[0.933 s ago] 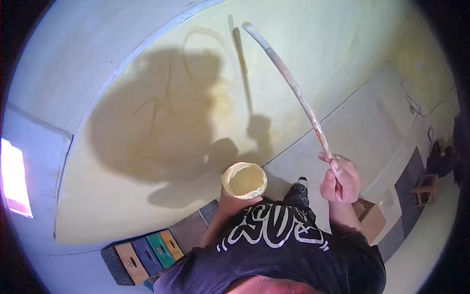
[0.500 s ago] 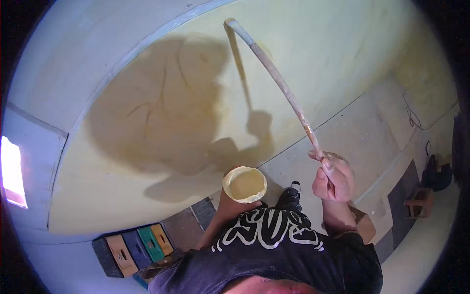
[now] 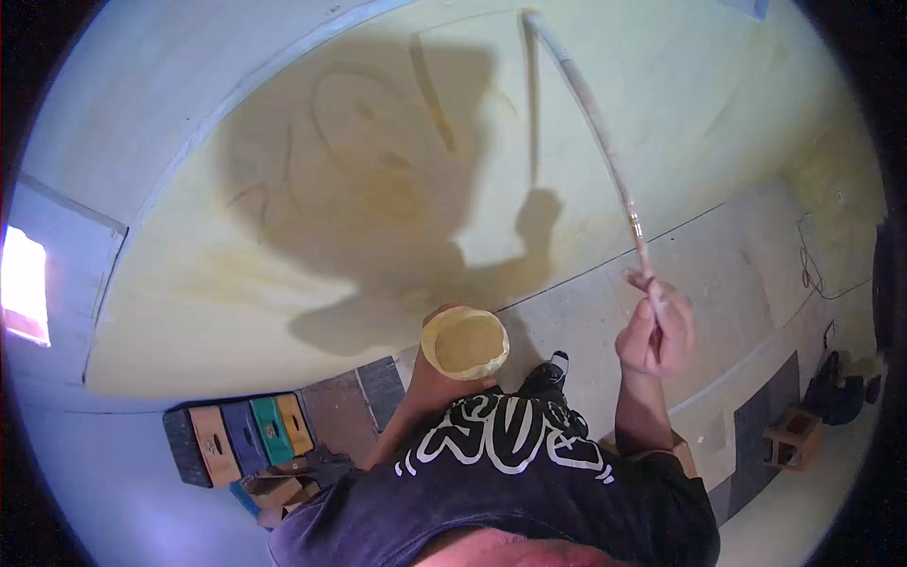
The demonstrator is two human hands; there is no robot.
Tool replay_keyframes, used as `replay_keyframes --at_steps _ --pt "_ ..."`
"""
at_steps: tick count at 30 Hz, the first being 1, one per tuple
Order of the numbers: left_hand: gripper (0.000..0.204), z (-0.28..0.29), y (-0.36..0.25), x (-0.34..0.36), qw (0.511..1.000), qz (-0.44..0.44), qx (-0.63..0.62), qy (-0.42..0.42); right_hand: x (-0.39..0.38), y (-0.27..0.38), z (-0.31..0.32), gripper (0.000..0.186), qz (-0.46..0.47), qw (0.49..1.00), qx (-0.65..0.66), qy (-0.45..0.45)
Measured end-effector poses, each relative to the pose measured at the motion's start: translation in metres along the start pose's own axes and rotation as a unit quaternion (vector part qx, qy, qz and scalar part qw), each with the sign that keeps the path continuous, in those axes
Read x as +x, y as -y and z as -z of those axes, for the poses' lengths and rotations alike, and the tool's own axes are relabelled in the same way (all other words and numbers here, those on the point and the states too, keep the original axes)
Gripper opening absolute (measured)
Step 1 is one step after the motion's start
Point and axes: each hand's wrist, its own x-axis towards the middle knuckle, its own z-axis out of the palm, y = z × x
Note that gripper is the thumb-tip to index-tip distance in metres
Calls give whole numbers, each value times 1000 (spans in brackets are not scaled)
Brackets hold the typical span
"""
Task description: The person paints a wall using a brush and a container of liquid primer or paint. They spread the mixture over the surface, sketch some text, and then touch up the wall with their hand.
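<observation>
While your right hand [image 3: 658, 331] grips the brush [image 3: 605, 134], tip seemingly on the wall [image 3: 661, 104], your left hand [image 3: 435, 380] grasps the cup [image 3: 431, 342] off it; this stroke likely calls for steady contact.

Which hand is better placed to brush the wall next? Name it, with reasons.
Right, most likely: the right hand grips the long-handled brush, its tip at or near the wall. The left hand holds a cup.

bright window [image 3: 25, 283] in the bluish left wall [image 3: 77, 269]; colour-fronted drawers [image 3: 248, 439], pale floor [image 3: 590, 317].
</observation>
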Motion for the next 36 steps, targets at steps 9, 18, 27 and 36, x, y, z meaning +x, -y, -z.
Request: replay_keyframes --at_steps 9,18,27,36 --pt "115 3 3 1 998 -25 63 -10 -7 -6 1 21 -28 999 -17 14" --pt "116 10 16 -3 993 29 112 5 -45 13 0 16 -30 991 78 104" --pt "113 31 17 -10 996 12 83 34 -79 44 -13 20 -75 986 102 107" --pt "108 55 17 2 988 19 96 118 -78 64 -3 15 -84 995 -53 -16"
